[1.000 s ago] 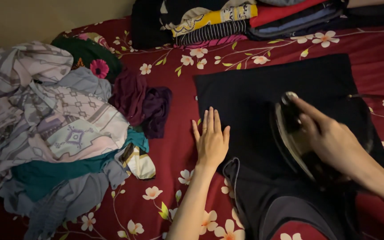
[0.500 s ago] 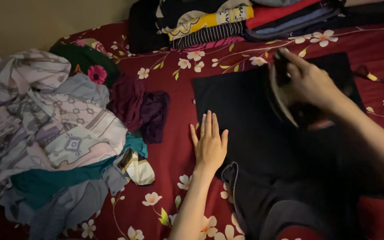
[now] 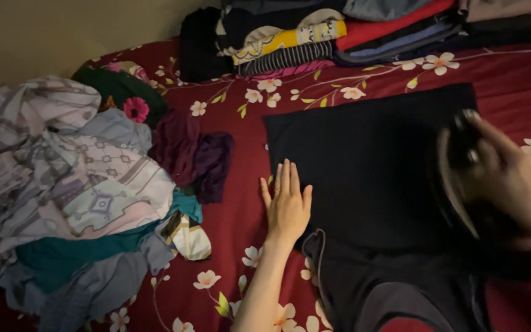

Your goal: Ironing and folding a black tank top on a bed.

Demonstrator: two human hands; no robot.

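Note:
A black garment [image 3: 364, 160] lies spread flat on a red bedsheet with a flower print [image 3: 235, 246]. My left hand [image 3: 287, 203] rests flat, fingers together, on the garment's left edge. My right hand [image 3: 511, 178] grips the handle of a dark clothes iron [image 3: 462, 178], which stands on the right part of the garment. Iron and hand are blurred by motion.
A heap of crumpled clothes [image 3: 69, 184] fills the left side, with a dark purple piece [image 3: 192, 154] beside it. A row of folded clothes [image 3: 314, 34] is stacked along the far edge. A beige wall [image 3: 62, 31] stands behind at the left.
My right hand has slid the iron from the garment's upper middle back toward its right side, nearer to me. My left hand has stayed pressed on the left edge.

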